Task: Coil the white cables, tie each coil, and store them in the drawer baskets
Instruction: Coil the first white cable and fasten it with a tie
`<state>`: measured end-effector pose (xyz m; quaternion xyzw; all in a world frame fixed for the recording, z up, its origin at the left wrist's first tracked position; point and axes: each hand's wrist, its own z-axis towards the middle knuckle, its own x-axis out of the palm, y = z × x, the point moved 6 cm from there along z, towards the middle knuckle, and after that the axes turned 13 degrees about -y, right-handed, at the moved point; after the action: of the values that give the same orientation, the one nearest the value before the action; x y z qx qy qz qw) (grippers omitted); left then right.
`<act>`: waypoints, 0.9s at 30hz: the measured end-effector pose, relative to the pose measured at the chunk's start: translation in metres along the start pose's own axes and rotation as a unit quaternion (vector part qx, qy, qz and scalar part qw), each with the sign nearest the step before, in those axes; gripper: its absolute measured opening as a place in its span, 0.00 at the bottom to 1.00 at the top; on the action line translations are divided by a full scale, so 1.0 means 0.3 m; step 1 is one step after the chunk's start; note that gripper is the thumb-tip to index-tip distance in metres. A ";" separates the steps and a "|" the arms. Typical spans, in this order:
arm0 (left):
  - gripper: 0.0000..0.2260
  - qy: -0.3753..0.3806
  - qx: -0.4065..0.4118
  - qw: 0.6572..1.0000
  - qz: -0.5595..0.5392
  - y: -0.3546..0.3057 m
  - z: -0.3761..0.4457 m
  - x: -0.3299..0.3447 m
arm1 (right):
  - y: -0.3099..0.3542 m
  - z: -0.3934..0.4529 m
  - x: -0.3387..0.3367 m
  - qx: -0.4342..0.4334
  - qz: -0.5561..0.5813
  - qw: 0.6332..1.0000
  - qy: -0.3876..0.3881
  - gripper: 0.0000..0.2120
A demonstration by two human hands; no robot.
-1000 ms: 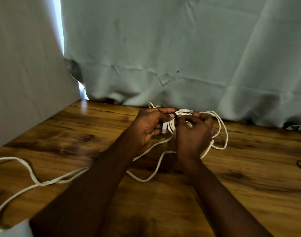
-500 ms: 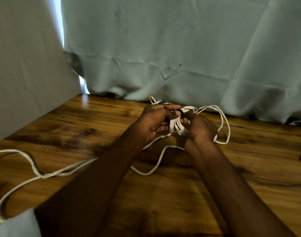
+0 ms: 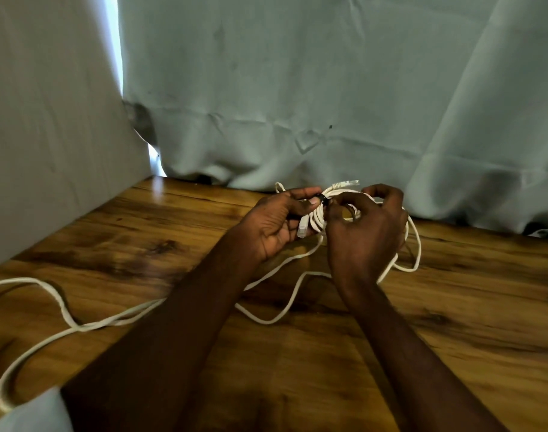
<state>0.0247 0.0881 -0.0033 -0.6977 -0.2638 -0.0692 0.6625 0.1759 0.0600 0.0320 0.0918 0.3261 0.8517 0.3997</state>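
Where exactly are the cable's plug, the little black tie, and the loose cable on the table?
plug (image 3: 347, 183), head view, its clear tip.
black tie (image 3: 323, 200), head view, its middle, between the fingertips.
loose cable (image 3: 57, 302), head view, a bend at left.

A makeshift recording corner, seemingly indoors: pale grey-green cloth sheets (image 3: 297, 88) are hanging as backdrops around a wood-grain desk (image 3: 453, 322), daylight leaking through their gap.

Bare forearms; light grey-white sleeve (image 3: 32, 413) edge at left arm.
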 end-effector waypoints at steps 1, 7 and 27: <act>0.11 0.000 0.003 1.000 0.004 0.000 -0.001 0.000 | 0.004 -0.001 0.001 -0.027 -0.017 0.999 0.004 0.03; 0.12 -0.003 0.005 0.999 0.034 0.005 -0.002 -0.009 | 0.014 0.007 0.034 -0.176 -0.066 0.981 0.056 0.03; 0.12 -0.013 -0.015 1.000 0.023 0.036 0.003 0.003 | -0.052 -0.005 0.035 0.002 -0.017 0.999 0.043 0.04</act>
<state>0.0302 0.0895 -0.0126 -0.7144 -0.2549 -0.0486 0.6498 0.1781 0.0745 0.0199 0.0501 0.3460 0.8475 0.3994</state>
